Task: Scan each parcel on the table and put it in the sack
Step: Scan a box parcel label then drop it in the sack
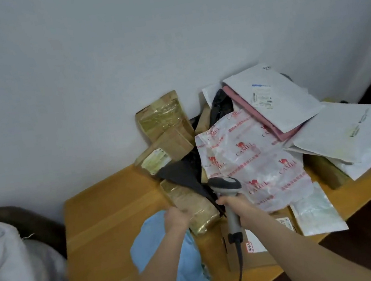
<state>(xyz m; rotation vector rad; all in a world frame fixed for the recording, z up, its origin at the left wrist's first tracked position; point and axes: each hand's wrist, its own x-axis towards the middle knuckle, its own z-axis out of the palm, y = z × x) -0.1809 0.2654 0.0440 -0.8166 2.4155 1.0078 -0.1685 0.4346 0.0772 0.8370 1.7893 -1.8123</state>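
The parcel (197,208), a brown box wrapped in shiny tape, lies on the table (100,220) at the near edge of a heap of post. The left hand (176,220) grips its near left end, fingers curled over the edge. Just right of the parcel, the right hand (234,206) is wrapped round the handle of a grey scanner (224,183), whose head sits above the parcel's right side; its cable (240,264) runs down towards the viewer.

A black bag (182,174) lies over the far end of the parcel. A blue bag (154,241) lies to the near left of the parcel, under the left forearm. Right of the parcel lies a crumpled Camel bag (252,161), and on the near right a flat carton (250,260) under the right forearm, with a clear pouch (315,212) beyond it. Behind the parcel two brown boxes (164,117) lean at the wall. Far right of it white mailers (276,95) and a pink one (254,110) overlap. The white sack (11,267) stands well left of the parcel, off the table.
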